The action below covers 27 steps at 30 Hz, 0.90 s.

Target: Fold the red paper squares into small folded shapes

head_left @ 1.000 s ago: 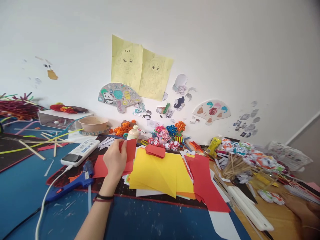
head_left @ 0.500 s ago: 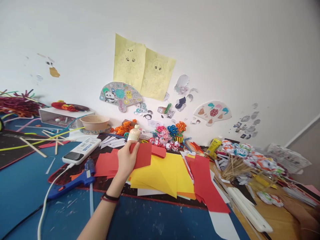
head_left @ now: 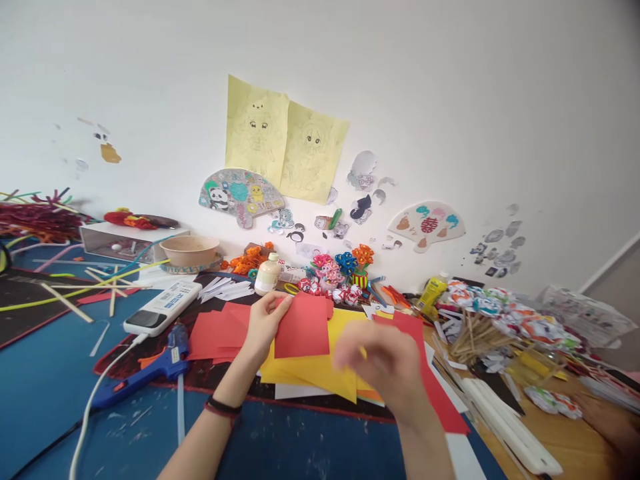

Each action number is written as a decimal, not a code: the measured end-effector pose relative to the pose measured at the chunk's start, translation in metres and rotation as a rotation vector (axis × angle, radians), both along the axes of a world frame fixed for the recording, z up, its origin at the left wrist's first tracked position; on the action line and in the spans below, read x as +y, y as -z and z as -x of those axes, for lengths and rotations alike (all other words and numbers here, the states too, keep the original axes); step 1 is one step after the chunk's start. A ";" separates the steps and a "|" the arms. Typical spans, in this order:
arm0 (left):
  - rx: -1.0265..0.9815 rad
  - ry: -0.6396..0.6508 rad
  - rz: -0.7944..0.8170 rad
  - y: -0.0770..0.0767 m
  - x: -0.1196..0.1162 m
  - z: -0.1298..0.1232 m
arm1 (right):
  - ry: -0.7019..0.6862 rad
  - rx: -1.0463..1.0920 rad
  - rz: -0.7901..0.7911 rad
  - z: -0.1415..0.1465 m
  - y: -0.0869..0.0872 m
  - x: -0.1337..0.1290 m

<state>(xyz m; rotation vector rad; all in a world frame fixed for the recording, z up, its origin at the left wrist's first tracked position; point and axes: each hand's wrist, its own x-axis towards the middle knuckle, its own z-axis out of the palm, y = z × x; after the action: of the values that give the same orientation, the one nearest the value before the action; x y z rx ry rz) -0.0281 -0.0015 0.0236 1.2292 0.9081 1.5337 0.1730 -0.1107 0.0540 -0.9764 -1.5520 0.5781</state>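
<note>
A square of red paper (head_left: 302, 327) is pinched at its upper left corner by my left hand (head_left: 266, 325). Below and behind it lie yellow sheets (head_left: 320, 380) on a dark mat. My right hand (head_left: 383, 363) is raised over the yellow sheets, right of the red square and apart from it; motion blurs its fingers, so what it may hold cannot be made out. More red sheets (head_left: 215, 333) lie left of my left hand, and a long red sheet (head_left: 445, 400) is partly behind my right hand. A cream bottle (head_left: 268, 274) stands just behind my left hand.
At left are a blue glue gun (head_left: 145, 377), a white power strip (head_left: 163, 308) with its cable, and a bowl (head_left: 190, 249). Pipe-cleaner flowers (head_left: 327, 268) stand by the wall. At right are wrapped sticks (head_left: 475, 337), a long white tool (head_left: 513, 427) and a person's arm (head_left: 607, 417).
My right hand has come into view from below. My left hand has shifted slightly right and down with the red square, which now shows more fully.
</note>
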 end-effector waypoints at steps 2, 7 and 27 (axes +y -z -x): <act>0.002 0.016 -0.001 0.000 0.000 0.000 | 0.008 0.048 0.013 0.012 -0.011 0.046; 0.044 0.001 0.010 0.004 0.002 -0.002 | -0.105 0.065 0.182 0.021 0.027 0.109; 0.070 0.409 0.152 -0.002 -0.012 -0.020 | -0.228 0.198 0.249 0.013 0.055 0.102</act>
<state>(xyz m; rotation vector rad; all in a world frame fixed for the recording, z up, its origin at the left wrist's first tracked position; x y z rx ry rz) -0.0084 -0.0131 0.0257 1.2717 0.7464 1.0846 0.1600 -0.0090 -0.0012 -0.9006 -1.4451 1.0183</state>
